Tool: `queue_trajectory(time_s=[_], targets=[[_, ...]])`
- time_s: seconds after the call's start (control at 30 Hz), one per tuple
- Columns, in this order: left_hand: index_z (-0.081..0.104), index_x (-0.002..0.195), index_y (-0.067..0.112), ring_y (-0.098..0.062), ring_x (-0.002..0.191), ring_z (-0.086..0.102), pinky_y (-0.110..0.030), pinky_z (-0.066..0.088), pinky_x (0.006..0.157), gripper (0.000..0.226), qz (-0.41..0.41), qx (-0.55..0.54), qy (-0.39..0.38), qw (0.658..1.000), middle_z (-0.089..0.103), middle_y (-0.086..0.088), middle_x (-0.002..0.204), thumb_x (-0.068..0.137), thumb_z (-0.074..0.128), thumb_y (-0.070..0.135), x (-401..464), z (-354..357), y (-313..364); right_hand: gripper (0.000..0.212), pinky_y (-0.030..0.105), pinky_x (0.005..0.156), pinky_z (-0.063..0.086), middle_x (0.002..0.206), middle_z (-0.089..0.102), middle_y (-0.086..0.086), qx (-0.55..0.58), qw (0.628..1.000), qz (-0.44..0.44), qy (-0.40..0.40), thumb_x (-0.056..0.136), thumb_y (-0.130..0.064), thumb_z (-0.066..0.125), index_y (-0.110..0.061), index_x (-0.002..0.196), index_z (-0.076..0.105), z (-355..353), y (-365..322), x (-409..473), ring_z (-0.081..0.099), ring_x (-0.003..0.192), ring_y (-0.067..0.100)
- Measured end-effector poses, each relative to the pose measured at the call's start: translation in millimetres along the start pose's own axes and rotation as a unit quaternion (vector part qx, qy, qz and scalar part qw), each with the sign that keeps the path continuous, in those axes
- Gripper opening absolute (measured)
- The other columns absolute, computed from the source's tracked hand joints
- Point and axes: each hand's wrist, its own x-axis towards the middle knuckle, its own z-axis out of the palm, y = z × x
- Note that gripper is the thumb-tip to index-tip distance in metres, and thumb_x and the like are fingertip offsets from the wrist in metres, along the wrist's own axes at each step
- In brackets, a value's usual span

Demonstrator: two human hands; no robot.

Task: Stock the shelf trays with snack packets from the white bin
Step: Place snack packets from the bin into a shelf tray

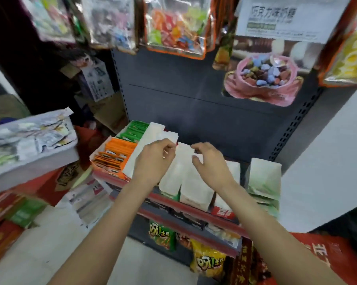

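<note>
Both hands reach forward over the shelf, whose red front edge runs from near left to far right. The left hand has its fingers curled, pinching the edge of a white packet that sticks up above the knuckles. The right hand hangs just to its right with fingers loosely bent over the tops of the white trays; whether they grip anything I cannot tell, since the picture is blurred there.

The trays stand in a row on the shelf. At the far left one tray holds green packets, and just nearer one holds orange packets. A long white flap lies beside them, under the left wrist. Further right another white tray stands a little apart.

The white bin sits to the left, well apart from the hands, filled with pale packets.

Bags of bright sweets hang above the shelf's dark back panel. Below the shelf hang a green crisp bag and a yellow one.
</note>
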Motion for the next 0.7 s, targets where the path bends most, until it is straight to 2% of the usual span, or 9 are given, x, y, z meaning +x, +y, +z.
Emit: queue_trajectory(time_s=[0.17,0.27,0.37,0.5,0.6,0.7], targets=[[0.067,0.098,0.024,-0.022,0.081,0.064,-0.038,0.051,0.073,0.016,-0.065,0.047,0.050,0.995,0.070,0.000,0.086,0.090,0.053,0.025,-2,-95,-96,0.037,0.034,0.098,0.041,0.133,0.049,0.005,-0.019,0.998,-0.059,-0.031,0.096,-0.017,0.045,-0.016,0.133,0.048,74,-113,39,0.047,0.122,0.021],[0.068,0.096,0.018,-0.021,0.080,0.065,-0.034,0.051,0.075,0.014,-0.077,0.019,0.051,0.996,0.070,-0.002,0.085,0.089,0.056,0.018,-2,-146,-158,0.038,0.039,0.099,0.042,0.131,0.051,0.008,-0.029,0.995,-0.077,-0.053,0.094,-0.017,0.048,-0.014,0.131,0.049,127,-176,65,0.046,0.122,0.024],[0.068,0.098,0.016,-0.021,0.083,0.065,-0.030,0.048,0.074,0.015,-0.113,0.024,0.034,0.993,0.070,-0.003,0.088,0.089,0.056,0.016,0,-187,-217,0.036,0.039,0.098,0.041,0.127,0.053,0.010,-0.027,0.992,-0.087,-0.087,0.092,-0.015,0.049,-0.013,0.128,0.052,178,-229,89,0.046,0.122,0.025],[0.065,0.106,0.018,-0.025,0.093,0.063,-0.034,0.050,0.077,0.019,-0.164,0.072,-0.008,0.984,0.068,-0.004,0.098,0.093,0.052,0.023,11,-226,-295,0.037,0.040,0.091,0.046,0.118,0.054,0.013,-0.028,0.986,-0.094,-0.138,0.089,-0.014,0.049,-0.011,0.126,0.054,237,-281,120,0.051,0.114,0.032],[0.062,0.109,0.015,-0.027,0.094,0.061,-0.033,0.048,0.074,0.021,-0.188,0.109,-0.051,0.975,0.067,-0.007,0.103,0.094,0.050,0.024,27,-244,-345,0.035,0.042,0.090,0.047,0.120,0.053,0.014,-0.032,0.980,-0.090,-0.176,0.091,-0.013,0.047,-0.008,0.125,0.053,272,-304,146,0.050,0.114,0.032],[0.060,0.117,0.012,-0.030,0.106,0.056,-0.035,0.046,0.083,0.027,-0.194,0.136,-0.065,0.969,0.060,-0.013,0.116,0.094,0.049,0.020,47,-256,-386,0.033,0.042,0.089,0.047,0.120,0.052,0.012,-0.043,0.979,-0.078,-0.186,0.093,-0.014,0.046,-0.009,0.125,0.052,303,-316,174,0.049,0.115,0.031]])
